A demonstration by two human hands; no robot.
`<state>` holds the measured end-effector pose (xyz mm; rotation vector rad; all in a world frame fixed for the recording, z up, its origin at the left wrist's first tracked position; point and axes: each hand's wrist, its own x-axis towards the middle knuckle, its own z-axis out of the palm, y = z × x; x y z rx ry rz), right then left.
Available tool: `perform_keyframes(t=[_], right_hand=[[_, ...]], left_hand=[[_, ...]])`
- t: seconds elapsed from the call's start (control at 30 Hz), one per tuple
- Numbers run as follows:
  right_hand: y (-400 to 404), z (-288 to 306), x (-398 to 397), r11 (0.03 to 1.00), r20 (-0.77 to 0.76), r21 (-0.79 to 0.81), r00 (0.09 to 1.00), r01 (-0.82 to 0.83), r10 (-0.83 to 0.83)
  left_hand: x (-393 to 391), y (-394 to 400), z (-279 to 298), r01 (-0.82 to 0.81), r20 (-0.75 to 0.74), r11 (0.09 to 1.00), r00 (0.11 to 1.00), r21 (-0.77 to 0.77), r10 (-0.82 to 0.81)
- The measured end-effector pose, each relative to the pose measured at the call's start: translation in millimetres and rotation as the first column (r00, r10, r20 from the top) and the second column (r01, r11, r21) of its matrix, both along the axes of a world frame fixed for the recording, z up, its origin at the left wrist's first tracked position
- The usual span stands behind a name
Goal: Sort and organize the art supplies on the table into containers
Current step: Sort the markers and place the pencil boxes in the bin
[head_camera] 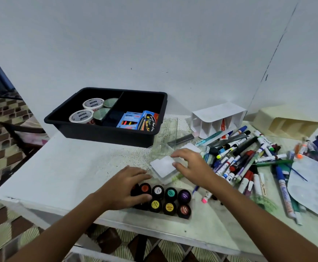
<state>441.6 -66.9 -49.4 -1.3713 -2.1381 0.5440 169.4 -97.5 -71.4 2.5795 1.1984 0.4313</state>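
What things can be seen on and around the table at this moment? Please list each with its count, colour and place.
black tray: one, black, two compartments, back left of table
tape rolls: two white ones plainly, left compartment
crayon packs: two, blue, right compartment
paint pots: about nine, black with coloured lids, front edge
clear box: one, white sheet inside, centre
white organiser: one, lying on its side, back
cream holder: one, back right
markers and pens: many, mixed colours, heaped right
left hand: on the pots
right hand: grip on the clear box
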Motion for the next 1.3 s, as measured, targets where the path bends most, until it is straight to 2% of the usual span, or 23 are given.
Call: perform_keyframes(t=[0.23,0.33,0.63,0.8,0.9,0.97,1.07,1.2,1.3], right_hand=[[41,-8,-21,0.993,0.27,0.107,0.959,0.056,-0.083],[46,-14,-27,0.983,0.304,0.165,0.943,0.086,-0.133],[37,-24,-10,0.952,0.081,0.263,0.979,0.158,-0.185],[17,-17,15,0.97,-0.178,0.132,0.968,0.202,-0.177],[2,-8,32,0.974,-0.352,0.017,0.913,0.227,-0.206],[-9,-1,44,0.971,-0.461,-0.062,0.856,0.23,-0.232],[-25,12,58,0.973,-0.622,-0.119,0.749,0.199,-0.229],[-50,31,75,0.978,-0.687,-0.132,0.697,0.159,-0.206],[-64,36,86,0.98,-0.725,-0.17,0.661,0.102,-0.194]], left_hand=[[-15,-10,-9,0.014,-0.037,0.999,0.999,0.038,-0.013],[-16,-11,-13,0.012,-0.036,0.999,0.999,0.035,-0.01],[-17,-13,-21,-0.009,0.002,0.998,1.0,0.067,0.009],[-18,-13,-20,0.007,-0.018,0.997,1.0,0.076,-0.006],[-17,-10,-16,0.03,-0.048,0.997,0.998,0.069,-0.027],[-9,-7,-7,0.049,-0.006,0.995,0.999,0.085,-0.049],[20,3,9,0.059,0.078,0.978,0.994,0.199,-0.076],[77,27,26,0.028,0.1,0.918,0.992,0.395,-0.074],[112,44,34,-0.022,0.103,0.882,0.994,0.471,-0.03]])
